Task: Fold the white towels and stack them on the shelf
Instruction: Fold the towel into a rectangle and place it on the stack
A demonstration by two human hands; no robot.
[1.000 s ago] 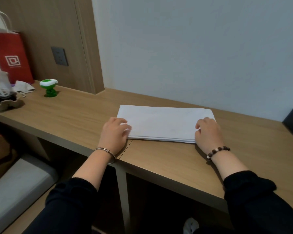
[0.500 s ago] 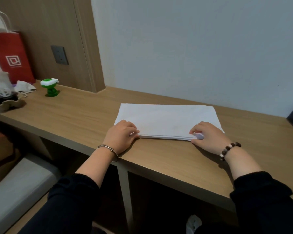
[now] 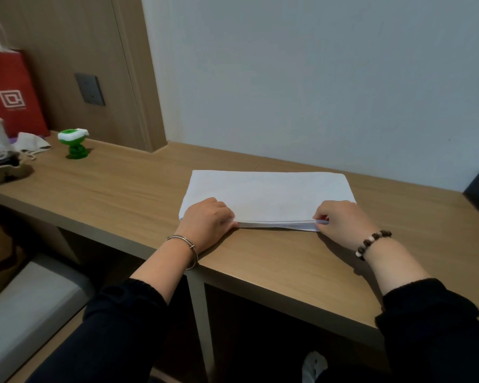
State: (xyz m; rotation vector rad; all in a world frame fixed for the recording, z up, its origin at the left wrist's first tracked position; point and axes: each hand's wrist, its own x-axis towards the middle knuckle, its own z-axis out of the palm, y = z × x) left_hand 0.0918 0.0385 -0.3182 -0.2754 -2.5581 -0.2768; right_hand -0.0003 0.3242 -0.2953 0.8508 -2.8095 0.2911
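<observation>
The towel [image 3: 268, 194] lies flat on the table [image 3: 122, 194], already folded into a long rectangle of several layers, with its long side along the wall [image 3: 315, 78]. The left hand [image 3: 206, 221] covers the near left corner with its fingers curled over the top, so its grip seems to hold the layers there. The right hand [image 3: 340, 219] pinches the near edge at the right corner between thumb and fingers. I judge that the next fold is being prepared. To do it well, both grips should catch all layers together, lift evenly, lay edge exactly on edge, then press the crease flat. If one grip takes only the top layer, the layers can slide apart. The green figure [image 3: 74, 145] stands well apart on the left.
</observation>
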